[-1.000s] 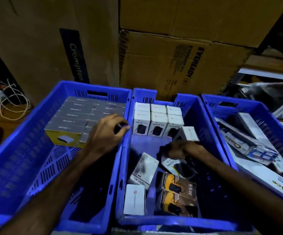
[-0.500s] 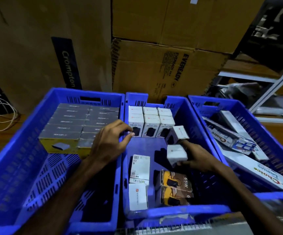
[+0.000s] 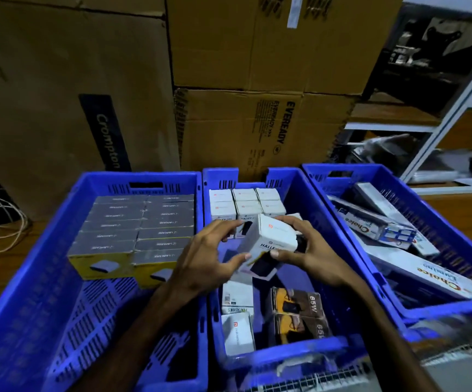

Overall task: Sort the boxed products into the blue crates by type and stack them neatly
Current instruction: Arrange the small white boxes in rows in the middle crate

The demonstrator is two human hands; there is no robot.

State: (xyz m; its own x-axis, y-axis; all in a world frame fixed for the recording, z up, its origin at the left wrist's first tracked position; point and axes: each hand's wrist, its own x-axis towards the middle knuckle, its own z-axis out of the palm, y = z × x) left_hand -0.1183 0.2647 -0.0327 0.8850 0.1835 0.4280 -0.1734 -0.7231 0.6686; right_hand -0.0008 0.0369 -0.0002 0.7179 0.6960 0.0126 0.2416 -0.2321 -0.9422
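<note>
Both hands hold one small white Halley box (image 3: 268, 241) above the middle blue crate (image 3: 322, 346). My left hand (image 3: 203, 258) grips its left side, thumb at the lower edge. My right hand (image 3: 311, 250) grips its right side, fingers curled over the top. Behind it, a neat block of white Halley boxes (image 3: 246, 205) stands at the crate's far end. Nearer lie loose white boxes (image 3: 236, 332) and two dark 65W boxes (image 3: 299, 312). The left blue crate (image 3: 31, 278) holds rows of grey and yellow boxes (image 3: 135, 230).
The right blue crate (image 3: 455, 304) holds long white Choice boxes (image 3: 427, 275) piled loosely. Large cardboard cartons (image 3: 257, 131) stand right behind the crates. White cables (image 3: 0, 222) lie at far left, and a metal shelf frame (image 3: 441, 120) rises at right.
My right hand lifted the white box up from the crate floor. My left hand left the crate rim and joined it on the box, which is now tilted above the crate.
</note>
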